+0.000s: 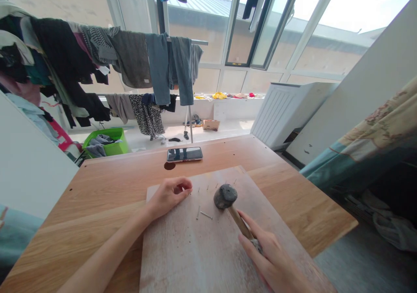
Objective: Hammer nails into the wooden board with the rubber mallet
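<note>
My right hand [265, 245] is wrapped round the wooden handle of a mallet [226, 196] with a dark, worn head. The mallet head is over the whitish wooden board [176, 249], just in front of a row of several thin nails [207, 188] that stand upright in it. At the left end of that row, my left hand [172, 192] pinches thumb and forefinger together at the board's surface. Only a tiny dark tip shows under the fingertips, apparently a nail. Two loose nails [206, 215] lie flat on the board between my hands.
The board rests on a wooden table [107, 188]. A phone [184, 154] lies beyond it, beside a dark round hole [170, 166]. Behind are a clothes rack with laundry [133, 58], a green basket [122, 143] and a white ribbed appliance [273, 114]. A curtain [365, 141] hangs at right.
</note>
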`<action>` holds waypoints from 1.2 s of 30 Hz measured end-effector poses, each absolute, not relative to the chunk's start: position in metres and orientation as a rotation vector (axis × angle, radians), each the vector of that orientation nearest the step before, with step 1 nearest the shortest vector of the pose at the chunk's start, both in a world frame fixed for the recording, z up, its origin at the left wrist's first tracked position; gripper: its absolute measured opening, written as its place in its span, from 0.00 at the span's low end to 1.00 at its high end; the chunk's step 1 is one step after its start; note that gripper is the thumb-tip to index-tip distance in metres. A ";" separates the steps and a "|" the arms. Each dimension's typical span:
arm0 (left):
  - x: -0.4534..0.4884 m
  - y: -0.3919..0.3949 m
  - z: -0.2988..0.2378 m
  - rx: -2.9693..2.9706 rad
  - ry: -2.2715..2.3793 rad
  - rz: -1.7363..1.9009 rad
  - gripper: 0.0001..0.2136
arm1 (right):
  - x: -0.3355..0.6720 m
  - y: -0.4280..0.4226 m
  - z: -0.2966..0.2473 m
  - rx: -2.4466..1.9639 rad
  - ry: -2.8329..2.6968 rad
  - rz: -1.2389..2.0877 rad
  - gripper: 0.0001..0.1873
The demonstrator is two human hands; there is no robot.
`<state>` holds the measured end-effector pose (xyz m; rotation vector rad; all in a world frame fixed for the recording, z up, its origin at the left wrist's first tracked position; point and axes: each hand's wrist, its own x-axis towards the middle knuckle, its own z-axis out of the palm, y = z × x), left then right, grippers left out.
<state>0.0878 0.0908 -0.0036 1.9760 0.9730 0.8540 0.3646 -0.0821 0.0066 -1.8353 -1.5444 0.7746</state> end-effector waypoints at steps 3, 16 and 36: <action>0.087 0.091 -0.004 1.961 0.959 0.848 0.07 | 0.364 -0.080 0.007 -1.830 -1.550 0.761 0.32; 0.085 0.091 -0.012 2.005 0.971 0.817 0.10 | 0.328 -0.049 0.031 -1.631 -1.608 1.027 0.32; 0.085 0.094 -0.003 2.071 0.992 0.771 0.16 | 0.315 -0.044 0.034 -1.548 -1.799 0.892 0.28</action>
